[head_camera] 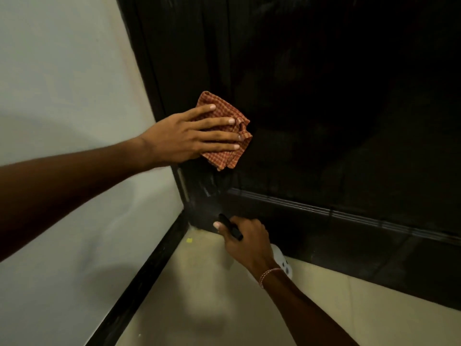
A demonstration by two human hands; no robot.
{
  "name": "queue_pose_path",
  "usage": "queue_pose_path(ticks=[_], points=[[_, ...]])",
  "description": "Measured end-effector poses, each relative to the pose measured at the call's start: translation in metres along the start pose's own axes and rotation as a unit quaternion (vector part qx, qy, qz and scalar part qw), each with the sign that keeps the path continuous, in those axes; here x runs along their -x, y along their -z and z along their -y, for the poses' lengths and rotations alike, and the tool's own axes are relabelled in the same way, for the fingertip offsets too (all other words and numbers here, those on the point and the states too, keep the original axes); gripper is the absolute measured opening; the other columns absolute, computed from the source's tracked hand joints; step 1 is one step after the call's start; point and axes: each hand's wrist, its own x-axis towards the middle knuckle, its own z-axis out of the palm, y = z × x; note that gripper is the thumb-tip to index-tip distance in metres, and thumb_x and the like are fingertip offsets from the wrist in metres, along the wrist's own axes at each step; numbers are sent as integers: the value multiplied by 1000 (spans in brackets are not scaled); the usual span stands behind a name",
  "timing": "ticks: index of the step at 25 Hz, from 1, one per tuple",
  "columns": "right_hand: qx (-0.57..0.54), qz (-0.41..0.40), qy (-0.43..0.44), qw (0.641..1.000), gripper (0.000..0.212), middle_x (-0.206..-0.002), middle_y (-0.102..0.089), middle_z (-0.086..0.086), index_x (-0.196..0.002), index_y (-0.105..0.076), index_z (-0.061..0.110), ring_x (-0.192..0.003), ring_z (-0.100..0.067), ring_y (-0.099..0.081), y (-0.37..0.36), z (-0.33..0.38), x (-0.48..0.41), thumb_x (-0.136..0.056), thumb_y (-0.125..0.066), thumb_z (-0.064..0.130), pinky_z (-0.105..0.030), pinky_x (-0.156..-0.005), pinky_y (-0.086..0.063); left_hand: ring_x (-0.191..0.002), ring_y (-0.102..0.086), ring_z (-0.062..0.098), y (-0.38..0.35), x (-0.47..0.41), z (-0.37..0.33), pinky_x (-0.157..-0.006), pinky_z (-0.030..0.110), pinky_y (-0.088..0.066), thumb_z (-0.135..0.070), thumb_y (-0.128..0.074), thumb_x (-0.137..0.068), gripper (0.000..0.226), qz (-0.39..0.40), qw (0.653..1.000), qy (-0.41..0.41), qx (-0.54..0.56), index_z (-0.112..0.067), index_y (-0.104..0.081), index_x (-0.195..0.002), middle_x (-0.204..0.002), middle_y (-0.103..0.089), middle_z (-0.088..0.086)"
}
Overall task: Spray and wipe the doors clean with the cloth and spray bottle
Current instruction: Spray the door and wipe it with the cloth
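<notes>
Head view: the left hand (184,138) presses the cloth (216,161) flat on the door (324,121) near 12 o'clock, fingers straight. At 6 o'clock the right hand (249,243) curls round the spray bottle (230,227).

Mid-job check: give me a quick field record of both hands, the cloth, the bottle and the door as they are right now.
left hand: flat, fingers straight, pressing the cloth to the door
cloth: folded red-checked fabric cloth, near the door's left edge
door: dark panelled door; pale streaks below the cloth
right hand: lower, grips the bottle
bottle: white spray bottle with black nozzle, pointing at the door's bottom left corner
spray mist: cannot tell
</notes>
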Motion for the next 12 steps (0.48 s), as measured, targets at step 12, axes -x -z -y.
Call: queue_pose_path(ticks=[12], points=[[-149, -119, 103, 976, 32, -64, -60, 10, -77, -63, 28, -62, -13, -63, 29, 2, 6, -99, -65, 51, -19, -60, -47, -161, 11, 29, -34, 8, -78, -131, 54, -8, -46, -27, -106, 73, -69, 915, 265, 298, -28, 9, -167, -175, 13, 5]])
